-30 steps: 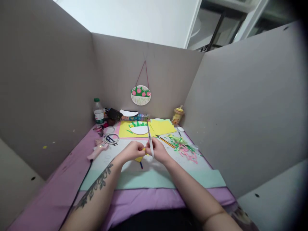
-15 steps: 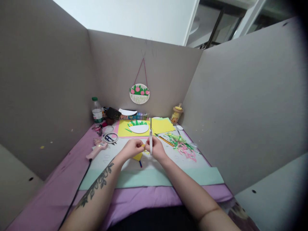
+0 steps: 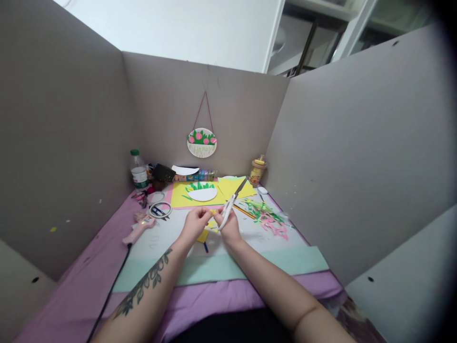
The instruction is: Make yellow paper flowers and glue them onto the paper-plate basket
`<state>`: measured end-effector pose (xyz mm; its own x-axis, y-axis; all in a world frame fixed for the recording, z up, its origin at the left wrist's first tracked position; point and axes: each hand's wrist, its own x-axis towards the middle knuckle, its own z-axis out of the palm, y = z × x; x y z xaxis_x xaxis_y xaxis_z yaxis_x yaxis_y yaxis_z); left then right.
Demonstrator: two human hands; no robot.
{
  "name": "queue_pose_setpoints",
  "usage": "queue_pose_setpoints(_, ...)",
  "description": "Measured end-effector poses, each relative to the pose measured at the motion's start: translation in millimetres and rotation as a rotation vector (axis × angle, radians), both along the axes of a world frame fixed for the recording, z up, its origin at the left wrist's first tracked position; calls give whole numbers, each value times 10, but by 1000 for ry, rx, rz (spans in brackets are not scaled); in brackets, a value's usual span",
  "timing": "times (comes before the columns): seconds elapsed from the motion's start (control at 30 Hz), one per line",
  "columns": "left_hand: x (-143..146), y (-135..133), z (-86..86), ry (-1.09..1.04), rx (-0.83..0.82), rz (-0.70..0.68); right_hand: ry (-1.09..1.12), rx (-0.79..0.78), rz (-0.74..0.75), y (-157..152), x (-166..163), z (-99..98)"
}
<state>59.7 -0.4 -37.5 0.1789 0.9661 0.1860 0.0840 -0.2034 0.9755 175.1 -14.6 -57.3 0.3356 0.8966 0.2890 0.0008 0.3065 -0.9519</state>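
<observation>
Over the middle of a smooth white work sheet (image 3: 167,238), a person's two bare hands meet fingertip to fingertip. The left hand (image 3: 197,222) is pinched together on a small yellow paper piece (image 3: 213,212), mostly hidden by the fingers, so its outline cannot be told. The right hand (image 3: 228,227) is closed around white-handled scissors (image 3: 230,204), its fingertips at the same yellow piece; whether they also grip it cannot be told. The scissors have smooth looped handles and slim dark blades; their long axis slants, handles low and near the palm, tips up, away and to the right, in front of flat yellow sheets (image 3: 244,190).

Beneath the hands lie angular yellow scraps (image 3: 212,226), a flat yellow paper (image 3: 203,236) and a thin blue stick (image 3: 206,247). Farther back, a white half-round piece (image 3: 203,194) with pointed green paper leaves (image 3: 200,186) rests on yellow paper. To the right, a slender striped pencil (image 3: 246,211) lies slantwise beside a tangle of curly pink and green strips (image 3: 273,224). A soft-looking, creased purple cloth (image 3: 214,297) shows along the near edge.
</observation>
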Motion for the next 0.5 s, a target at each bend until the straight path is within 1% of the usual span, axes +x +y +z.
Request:
queue_pose_setpoints(0.13,5,-31,32,-9,-39,-34,-20,-3,-15,-25,8,48)
queue_pose_setpoints(0.23,-41,-29,68,2,-1,3,-16,14,52,-35,41,26)
queue_pose_setpoints(0.3,-101,-11,97,-24,32,55,-39,-13,183,-50,78,-6)
queue_pose_setpoints(0.4,-204,23,148,-121,62,149,-118,-96,445,-101,119,-46)
queue_pose_setpoints(0.43,-235,32,166,-157,64,178,-141,-118,504,-123,123,-53)
queue_pose_setpoints(0.5,-285,45,199,-212,65,214,-183,-147,571,-168,116,-61)
